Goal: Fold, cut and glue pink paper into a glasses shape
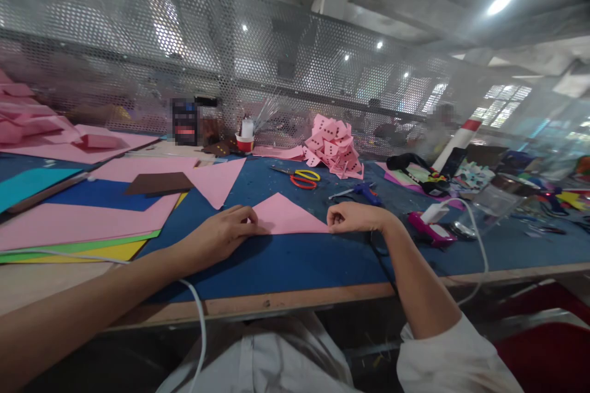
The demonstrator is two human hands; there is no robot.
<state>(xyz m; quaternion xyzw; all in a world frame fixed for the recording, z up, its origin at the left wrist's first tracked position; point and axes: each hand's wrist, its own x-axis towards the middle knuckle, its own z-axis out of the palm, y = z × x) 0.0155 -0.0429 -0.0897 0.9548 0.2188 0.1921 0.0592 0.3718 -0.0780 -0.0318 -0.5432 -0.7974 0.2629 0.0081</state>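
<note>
White cable [201,319] loops over the table edge [295,301] just under the left forearm, nearest the body. Left hand [224,232] lies palm down, fingers curled onto the left corner of the pink triangle [286,219]; pressing or pinching, cannot tell. Right hand [351,217] is balled up, fingertips nipping the right tip. Triangle lies flat on the blue mat [295,264], between both hands.

Step looks like flattening a fold. Best done with both corners pinned and edges lined up, then one finger run along the long edge. Nothing blocks the paper itself.

Just right of the right hand, a magenta tool [431,228] and its cord [479,249] could snag the wrist. Left of the left hand, a stack of coloured sheets [78,224]. Beyond the hands: blue glue gun [366,190], scissors [302,178], heap of pink cut pieces [334,148], red cup [244,143]. Mesh screen [276,61] at the back.
</note>
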